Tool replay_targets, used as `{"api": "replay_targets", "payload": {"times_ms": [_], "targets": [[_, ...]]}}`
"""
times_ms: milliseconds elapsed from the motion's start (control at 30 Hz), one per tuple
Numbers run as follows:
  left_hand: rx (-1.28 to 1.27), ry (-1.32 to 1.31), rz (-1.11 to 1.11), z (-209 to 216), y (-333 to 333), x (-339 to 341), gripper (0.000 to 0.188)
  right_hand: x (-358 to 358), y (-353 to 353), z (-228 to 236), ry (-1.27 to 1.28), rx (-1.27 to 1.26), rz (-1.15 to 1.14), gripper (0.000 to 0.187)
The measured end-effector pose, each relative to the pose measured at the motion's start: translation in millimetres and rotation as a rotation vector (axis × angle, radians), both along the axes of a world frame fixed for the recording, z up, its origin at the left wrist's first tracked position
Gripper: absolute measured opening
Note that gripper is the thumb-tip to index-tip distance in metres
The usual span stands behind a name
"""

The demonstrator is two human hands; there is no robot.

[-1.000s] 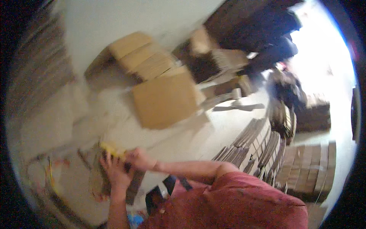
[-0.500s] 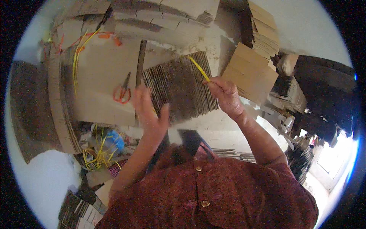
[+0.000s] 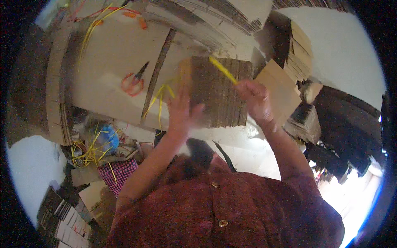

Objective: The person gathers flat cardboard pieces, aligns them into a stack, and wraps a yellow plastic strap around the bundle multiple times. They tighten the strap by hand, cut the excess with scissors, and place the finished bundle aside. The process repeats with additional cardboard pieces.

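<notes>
A bundle of cardboard pieces stands in front of me, its edges packed side by side. My left hand lies along the bundle's left side, fingers stretched out and slightly blurred. Pinched in my right hand, at the bundle's right edge, is a yellow strap that runs slantwise over the top. Loose yellow strap ends stick out just left of my left fingers. Scissors with orange handles rest on the cardboard to the left, apart from both hands.
Flat cardboard stacks stand at the far side and the left. More brown cardboard sheets lie beyond my right hand. A tangle of yellow strapping sits at the lower left beside a blue object.
My view has shifted, and the bundle appears turned straighter and farther right. Loose strap ends now show left of my left hand. The right hand keeps its pinch on the strap.
</notes>
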State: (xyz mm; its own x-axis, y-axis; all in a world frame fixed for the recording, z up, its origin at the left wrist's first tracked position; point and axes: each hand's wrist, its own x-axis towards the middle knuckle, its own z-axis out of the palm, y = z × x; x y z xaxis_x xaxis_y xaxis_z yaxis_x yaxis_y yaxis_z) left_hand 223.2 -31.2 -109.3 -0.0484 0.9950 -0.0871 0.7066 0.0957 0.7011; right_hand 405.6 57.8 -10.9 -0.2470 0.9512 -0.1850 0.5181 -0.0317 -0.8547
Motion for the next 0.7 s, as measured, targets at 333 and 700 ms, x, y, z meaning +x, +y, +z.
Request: {"api": "replay_targets", "payload": {"times_ms": [333,700], "targets": [[0.115,0.089,-0.008,4,4,12,0.050,-49,-3,-31,-0.273,0.254,0.450,0.007],[0.201,0.034,-0.043,-17,4,5,0.044,-79,-4,-32,-0.442,0.561,0.873,0.013]]}}
